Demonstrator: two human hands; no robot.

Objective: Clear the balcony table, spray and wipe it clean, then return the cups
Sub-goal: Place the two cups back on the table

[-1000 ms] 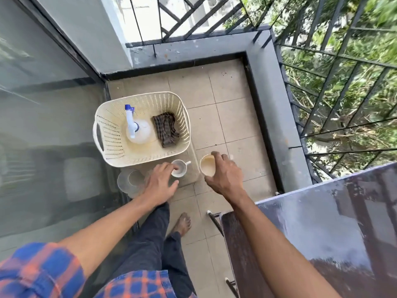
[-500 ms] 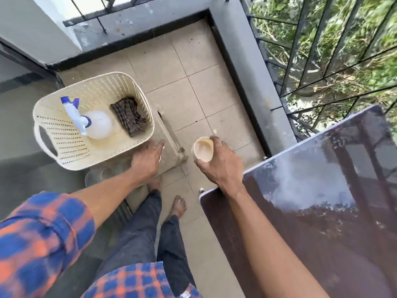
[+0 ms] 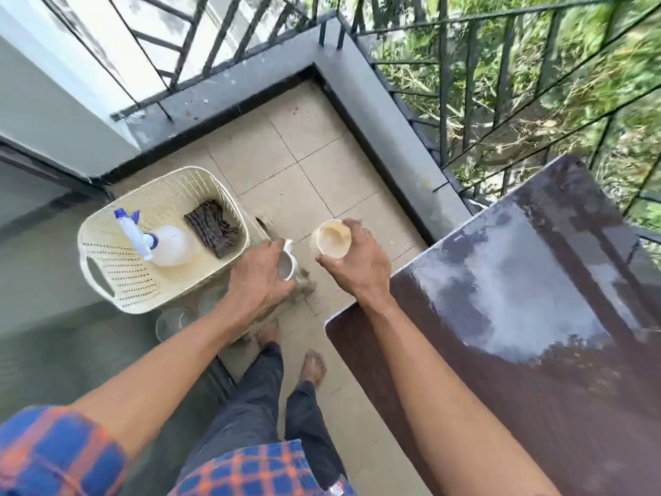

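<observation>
Wiping looks done to us, cups go on next

Our left grip (image 3: 257,277) is curled round the small white mug (image 3: 287,268), our right grip (image 3: 357,266) wraps the cream cup (image 3: 332,238), both over the floor just beside the bare, shiny surface (image 3: 500,352). Spray bottle (image 3: 168,245) and cloth (image 3: 213,227) sit in the basket (image 3: 107,281). Glasses (image 3: 171,322) by the basket are too blurry to count.
</observation>
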